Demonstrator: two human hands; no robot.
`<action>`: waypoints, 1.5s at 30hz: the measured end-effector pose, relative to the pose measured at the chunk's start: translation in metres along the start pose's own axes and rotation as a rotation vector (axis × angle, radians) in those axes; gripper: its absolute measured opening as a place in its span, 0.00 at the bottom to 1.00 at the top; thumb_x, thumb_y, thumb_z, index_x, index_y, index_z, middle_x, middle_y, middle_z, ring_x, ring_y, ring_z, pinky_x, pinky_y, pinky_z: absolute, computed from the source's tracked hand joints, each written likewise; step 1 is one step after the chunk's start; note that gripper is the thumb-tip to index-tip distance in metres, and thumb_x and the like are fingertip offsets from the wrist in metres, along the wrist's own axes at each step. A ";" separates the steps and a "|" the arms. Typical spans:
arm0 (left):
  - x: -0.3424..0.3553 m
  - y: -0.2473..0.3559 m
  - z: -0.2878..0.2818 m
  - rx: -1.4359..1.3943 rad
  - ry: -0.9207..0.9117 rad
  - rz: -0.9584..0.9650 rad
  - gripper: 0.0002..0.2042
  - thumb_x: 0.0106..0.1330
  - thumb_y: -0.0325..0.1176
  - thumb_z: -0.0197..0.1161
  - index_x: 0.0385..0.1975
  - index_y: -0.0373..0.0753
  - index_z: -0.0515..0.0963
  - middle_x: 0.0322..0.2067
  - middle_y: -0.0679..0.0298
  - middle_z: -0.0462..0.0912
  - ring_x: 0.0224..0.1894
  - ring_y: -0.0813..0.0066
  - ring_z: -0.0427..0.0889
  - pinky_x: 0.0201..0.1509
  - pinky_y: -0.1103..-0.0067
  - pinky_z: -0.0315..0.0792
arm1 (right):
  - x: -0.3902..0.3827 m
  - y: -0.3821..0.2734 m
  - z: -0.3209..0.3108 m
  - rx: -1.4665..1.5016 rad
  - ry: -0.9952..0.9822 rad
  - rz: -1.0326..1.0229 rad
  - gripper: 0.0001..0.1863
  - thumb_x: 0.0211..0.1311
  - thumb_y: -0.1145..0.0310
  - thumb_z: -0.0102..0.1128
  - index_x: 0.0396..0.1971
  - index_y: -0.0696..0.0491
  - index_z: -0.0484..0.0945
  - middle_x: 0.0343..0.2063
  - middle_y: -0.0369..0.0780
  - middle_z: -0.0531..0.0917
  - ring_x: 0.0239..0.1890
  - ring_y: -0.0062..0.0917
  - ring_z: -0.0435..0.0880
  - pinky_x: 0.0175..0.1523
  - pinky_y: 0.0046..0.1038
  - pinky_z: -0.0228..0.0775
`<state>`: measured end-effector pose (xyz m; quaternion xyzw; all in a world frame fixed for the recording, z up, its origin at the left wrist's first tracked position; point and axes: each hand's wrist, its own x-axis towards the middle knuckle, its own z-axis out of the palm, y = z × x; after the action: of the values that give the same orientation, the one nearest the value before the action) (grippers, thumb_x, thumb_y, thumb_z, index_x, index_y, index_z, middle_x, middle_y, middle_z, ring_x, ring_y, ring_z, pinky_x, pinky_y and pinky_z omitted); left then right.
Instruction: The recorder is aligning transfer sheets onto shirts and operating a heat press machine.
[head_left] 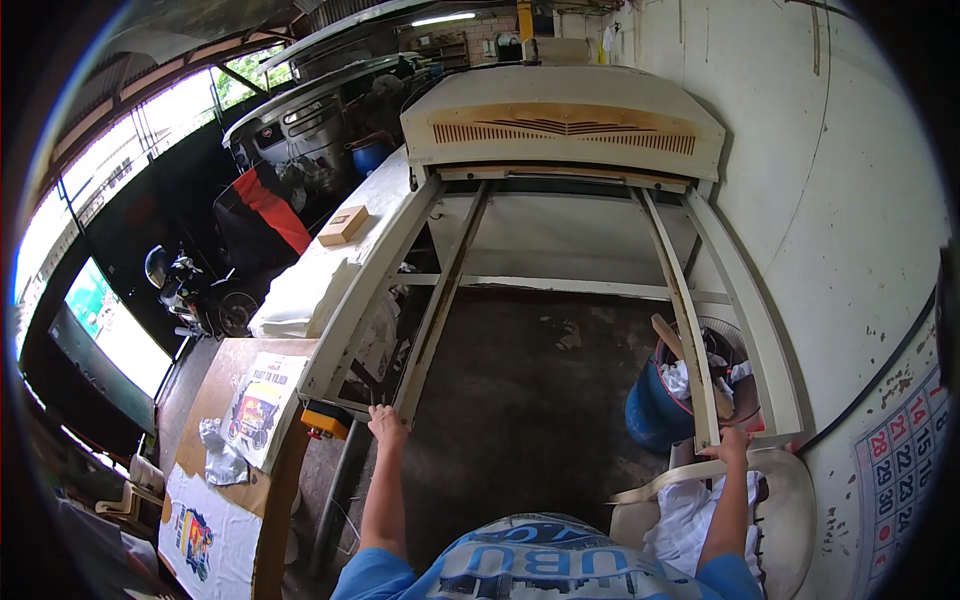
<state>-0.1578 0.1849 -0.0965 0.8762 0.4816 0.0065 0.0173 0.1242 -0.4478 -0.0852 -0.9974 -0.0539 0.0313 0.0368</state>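
Observation:
A long cream metal frame [342, 300] with open rails runs away from me to a slotted, rust-stained metal hood [565, 125] at its far end. My left hand [388, 425] is closed at the near end of the left inner rail [440, 310]. At the near end of the right inner rail [683, 310], my right hand [735, 443] is closed too. Both arms reach forward, spread apart. Between the inner rails the dark floor [540, 370] shows through. Part of each hand's grip is hidden by the fingers.
Left of the frame stands a table [225, 380] with printed white shirts [262, 405], with a small cardboard box [343, 225] farther back. A blue bin [652, 405] of scraps stands under the right rails. A plastic chair [790, 510] holds white cloth. A wall [800, 200] bounds the right.

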 end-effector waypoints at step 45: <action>-0.002 0.003 0.000 -0.015 0.048 0.046 0.24 0.36 0.40 0.72 0.35 0.38 0.75 0.40 0.63 0.70 0.49 0.67 0.65 0.44 0.73 0.69 | 0.001 0.006 0.002 0.019 0.011 0.011 0.25 0.17 0.50 0.75 0.23 0.47 0.81 0.26 0.40 0.82 0.36 0.34 0.78 0.56 0.46 0.48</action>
<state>-0.1562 0.1819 -0.0968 0.8866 0.4614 0.0313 0.0122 0.1254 -0.4535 -0.0872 -0.9974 -0.0477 0.0264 0.0463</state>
